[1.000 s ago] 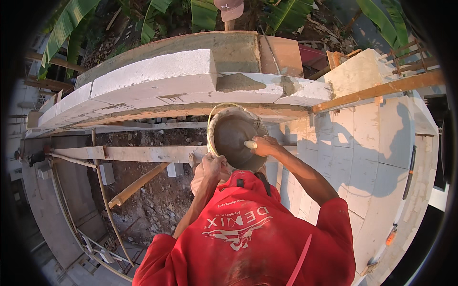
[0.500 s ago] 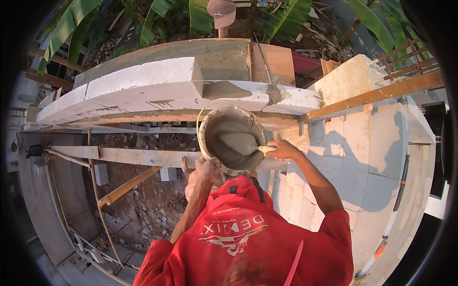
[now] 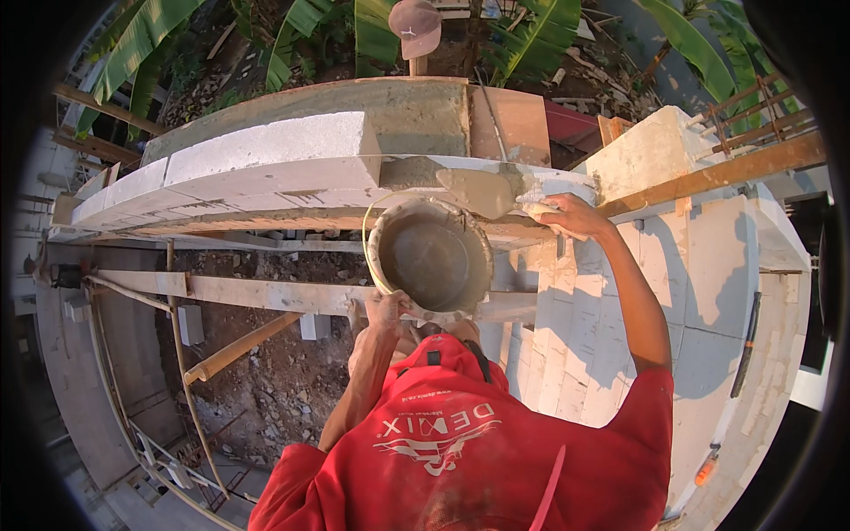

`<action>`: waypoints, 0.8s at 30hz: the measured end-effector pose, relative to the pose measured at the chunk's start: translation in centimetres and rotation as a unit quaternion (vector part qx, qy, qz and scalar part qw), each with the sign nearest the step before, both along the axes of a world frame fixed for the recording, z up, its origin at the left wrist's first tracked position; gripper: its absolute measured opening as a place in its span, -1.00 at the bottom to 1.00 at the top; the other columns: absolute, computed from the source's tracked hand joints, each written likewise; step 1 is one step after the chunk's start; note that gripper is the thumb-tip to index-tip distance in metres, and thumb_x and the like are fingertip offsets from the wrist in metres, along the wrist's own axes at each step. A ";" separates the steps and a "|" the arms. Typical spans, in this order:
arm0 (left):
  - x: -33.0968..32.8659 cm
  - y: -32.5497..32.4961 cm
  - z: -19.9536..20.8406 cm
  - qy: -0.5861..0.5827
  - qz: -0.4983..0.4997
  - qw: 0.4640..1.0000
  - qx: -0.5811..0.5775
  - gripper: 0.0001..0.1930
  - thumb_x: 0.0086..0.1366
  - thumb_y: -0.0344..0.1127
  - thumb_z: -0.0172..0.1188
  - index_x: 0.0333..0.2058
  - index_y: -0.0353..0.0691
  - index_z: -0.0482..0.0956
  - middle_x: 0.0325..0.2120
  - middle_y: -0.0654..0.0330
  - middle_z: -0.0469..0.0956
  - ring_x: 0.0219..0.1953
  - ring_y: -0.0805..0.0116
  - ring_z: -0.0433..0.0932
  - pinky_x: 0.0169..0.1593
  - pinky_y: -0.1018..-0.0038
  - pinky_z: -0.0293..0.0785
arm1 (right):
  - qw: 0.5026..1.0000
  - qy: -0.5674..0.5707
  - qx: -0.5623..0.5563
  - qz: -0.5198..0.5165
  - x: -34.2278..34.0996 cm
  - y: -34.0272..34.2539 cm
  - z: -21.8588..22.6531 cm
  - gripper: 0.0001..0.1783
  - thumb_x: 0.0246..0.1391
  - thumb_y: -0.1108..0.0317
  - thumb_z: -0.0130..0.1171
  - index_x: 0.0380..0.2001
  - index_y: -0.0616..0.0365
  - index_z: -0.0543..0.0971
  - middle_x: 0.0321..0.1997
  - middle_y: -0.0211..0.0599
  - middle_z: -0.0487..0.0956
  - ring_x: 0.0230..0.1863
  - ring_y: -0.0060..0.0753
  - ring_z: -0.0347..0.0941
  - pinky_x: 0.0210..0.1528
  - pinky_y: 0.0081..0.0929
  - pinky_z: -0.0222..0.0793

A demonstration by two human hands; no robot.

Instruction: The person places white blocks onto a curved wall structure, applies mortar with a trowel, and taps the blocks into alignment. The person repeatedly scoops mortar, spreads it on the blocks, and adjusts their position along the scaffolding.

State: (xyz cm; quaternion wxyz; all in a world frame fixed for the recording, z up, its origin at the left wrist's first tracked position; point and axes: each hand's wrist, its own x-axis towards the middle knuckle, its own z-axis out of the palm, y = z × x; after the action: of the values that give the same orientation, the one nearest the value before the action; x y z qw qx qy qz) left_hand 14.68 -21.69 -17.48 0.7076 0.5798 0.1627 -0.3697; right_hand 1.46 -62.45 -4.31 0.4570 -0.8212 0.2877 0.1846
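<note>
My left hand (image 3: pixel 388 307) is closed on the near left rim of a mortar-smeared bucket (image 3: pixel 482 288), whose thin pale handle hangs at its left side. Wet grey mortar (image 3: pixel 431 261) lies inside the bucket. In my right hand (image 3: pixel 569 218) is the handle of a trowel (image 3: pixel 478 192), its broad blade coated in mortar. The blade is over the top of the white block wall (image 3: pixel 266 196), just beyond the bucket; whether it touches the wall I cannot tell. A patch of mortar (image 3: pixel 409 170) lies on the wall top beside the end of a raised white block (image 3: pixel 274 146).
A wooden beam (image 3: pixel 717 173) runs along the right wall. Below left, planks (image 3: pixel 257 288) and a bamboo pole (image 3: pixel 235 350) span a drop to rubble ground. A cap (image 3: pixel 416 26) sits on a post beyond the wall. An orange-handled tool (image 3: pixel 706 469) lies at the lower right.
The trowel has come up out of the bucket and moved forward and right to the wall top with my right hand. My left hand keeps its hold on the bucket rim.
</note>
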 end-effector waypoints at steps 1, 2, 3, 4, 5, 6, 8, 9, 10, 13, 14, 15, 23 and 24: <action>0.0 0.2 -0.2 -0.001 0.013 1.000 -0.002 -0.92 0.14 -0.64 0.17 -0.40 -0.35 0.57 -0.56 0.09 0.59 -0.58 0.28 0.59 -0.50 0.37 0.59 | 0.999 0.010 -0.047 0.005 0.9 -0.2 -0.4 -0.44 0.12 0.04 0.35 0.04 0.24 0.60 -0.46 -0.28 0.60 -0.49 -0.46 0.53 -0.40 -0.44 0.43; 0.0 0.4 -0.4 -0.001 0.024 1.000 -0.004 -0.92 0.14 -0.64 0.17 -0.41 -0.35 0.57 -0.56 0.10 0.59 -0.59 0.27 0.59 -0.50 0.38 0.59 | 0.996 0.001 -0.088 0.009 1.6 -0.5 -0.8 -0.47 0.13 0.08 0.35 0.04 0.23 0.59 -0.40 -0.22 0.64 -0.43 -0.40 0.58 -0.32 -0.42 0.47; 0.0 0.6 -0.7 0.004 0.031 0.999 -0.021 -0.92 0.14 -0.65 0.17 -0.41 -0.34 0.57 -0.57 0.11 0.59 -0.59 0.27 0.59 -0.50 0.38 0.59 | 0.981 -0.024 -0.188 0.028 2.3 -0.4 -1.6 -0.46 0.10 0.07 0.35 0.06 0.16 0.59 -0.37 -0.20 0.65 -0.36 -0.32 0.61 -0.27 -0.34 0.49; 0.1 0.9 -1.0 0.000 0.029 1.000 -0.002 -0.92 0.14 -0.65 0.17 -0.40 -0.35 0.57 -0.57 0.11 0.59 -0.59 0.27 0.59 -0.50 0.39 0.58 | 0.956 -0.068 -0.280 0.047 2.9 0.1 -3.0 -0.45 0.07 0.05 0.36 0.07 0.10 0.59 -0.35 -0.19 0.67 -0.30 -0.24 0.63 -0.22 -0.27 0.52; 0.2 1.3 -1.3 0.002 0.025 1.000 0.000 -0.92 0.14 -0.64 0.17 -0.40 -0.35 0.57 -0.57 0.11 0.59 -0.60 0.27 0.59 -0.50 0.39 0.58 | 0.929 -0.077 -0.356 0.067 3.0 0.2 -3.9 -0.43 0.04 0.04 0.37 0.09 0.03 0.59 -0.33 -0.17 0.68 -0.23 -0.16 0.66 -0.16 -0.19 0.54; 0.3 1.6 -1.6 0.002 0.021 1.000 0.002 -0.91 0.15 -0.64 0.17 -0.39 -0.35 0.57 -0.57 0.12 0.59 -0.60 0.28 0.59 -0.50 0.40 0.58 | 0.941 -0.011 -0.333 0.058 2.9 -0.3 -4.7 -0.38 0.00 0.06 0.38 0.15 -0.08 0.54 -0.08 -0.11 0.66 0.04 0.04 0.59 0.03 -0.02 0.47; 0.5 2.2 -2.2 0.001 0.007 0.999 0.032 -0.91 0.14 -0.64 0.17 -0.38 -0.35 0.56 -0.56 0.13 0.59 -0.58 0.29 0.59 -0.50 0.40 0.57 | 0.910 -0.005 -0.414 0.039 0.9 -0.2 -6.3 -0.37 -0.01 0.11 0.37 0.17 -0.09 0.50 0.01 -0.11 0.60 0.08 0.08 0.56 0.02 0.03 0.47; 0.6 2.5 -2.4 0.004 0.003 0.998 0.057 -0.91 0.14 -0.64 0.17 -0.37 -0.35 0.56 -0.55 0.13 0.59 -0.58 0.30 0.59 -0.50 0.40 0.57 | 0.892 0.012 -0.451 0.027 -0.5 -0.2 -6.9 -0.36 -0.01 0.13 0.37 0.19 -0.09 0.48 0.06 -0.11 0.58 0.10 0.10 0.55 0.01 0.06 0.47; 0.5 2.8 -2.6 -0.001 -0.001 0.999 0.054 -0.91 0.13 -0.62 0.19 -0.38 -0.33 0.56 -0.55 0.15 0.59 -0.57 0.33 0.57 -0.50 0.43 0.55 | 0.889 0.008 -0.458 0.009 -2.0 -0.2 -7.3 -0.37 0.00 0.17 0.36 0.19 -0.07 0.48 0.10 -0.09 0.55 0.09 0.15 0.54 0.02 0.08 0.47; 0.3 3.4 -3.0 0.009 0.020 0.998 0.059 -0.90 0.11 -0.62 0.19 -0.38 -0.31 0.57 -0.57 0.17 0.58 -0.59 0.36 0.55 -0.51 0.44 0.52 | 0.875 0.026 -0.480 -0.047 -6.7 -0.4 -8.0 -0.38 0.00 0.28 0.34 0.20 -0.05 0.48 0.19 -0.04 0.48 0.09 0.24 0.53 0.04 0.11 0.47; 0.3 3.6 -3.0 0.014 0.025 0.998 0.064 -0.89 0.11 -0.62 0.19 -0.38 -0.30 0.56 -0.57 0.17 0.58 -0.59 0.36 0.55 -0.51 0.45 0.51 | 0.869 0.022 -0.490 -0.066 -8.1 -0.4 -8.4 -0.36 -0.01 0.30 0.34 0.21 -0.06 0.47 0.19 -0.05 0.48 0.09 0.23 0.52 0.04 0.11 0.48; 0.2 3.7 -3.1 0.016 0.023 0.997 0.070 -0.88 0.10 -0.62 0.19 -0.37 -0.29 0.56 -0.57 0.18 0.58 -0.59 0.36 0.55 -0.51 0.45 0.50 | 0.863 0.039 -0.496 -0.085 -9.3 -0.3 -8.9 -0.34 -0.02 0.32 0.34 0.22 -0.07 0.46 0.19 -0.06 0.47 0.10 0.22 0.52 0.05 0.10 0.48; 0.0 4.4 -3.1 0.027 0.013 0.998 0.049 -0.81 0.06 -0.67 0.16 -0.35 -0.27 0.54 -0.57 0.17 0.57 -0.60 0.35 0.55 -0.50 0.43 0.52 | 0.839 -0.003 -0.524 -0.146 -13.1 -0.9 -12.6 -0.33 -0.13 0.38 0.40 0.15 -0.09 0.51 0.12 -0.24 0.49 0.05 -0.06 0.55 0.03 0.02 0.49; -0.1 4.4 -2.9 0.019 0.002 0.998 0.054 -0.81 0.07 -0.66 0.15 -0.34 -0.28 0.55 -0.56 0.17 0.57 -0.59 0.35 0.56 -0.51 0.43 0.52 | 0.851 0.034 -0.503 -0.144 -13.1 -1.4 -12.6 -0.36 -0.10 0.37 0.40 0.14 -0.09 0.52 0.15 -0.25 0.48 0.13 -0.07 0.52 0.12 0.04 0.45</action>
State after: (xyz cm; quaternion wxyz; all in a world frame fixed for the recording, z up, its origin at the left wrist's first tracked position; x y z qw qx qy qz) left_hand 14.60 -17.31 -20.38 0.6725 0.6099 0.1969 -0.3700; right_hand -11.61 -63.83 -16.93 -0.0071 -0.8813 0.4717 -0.0259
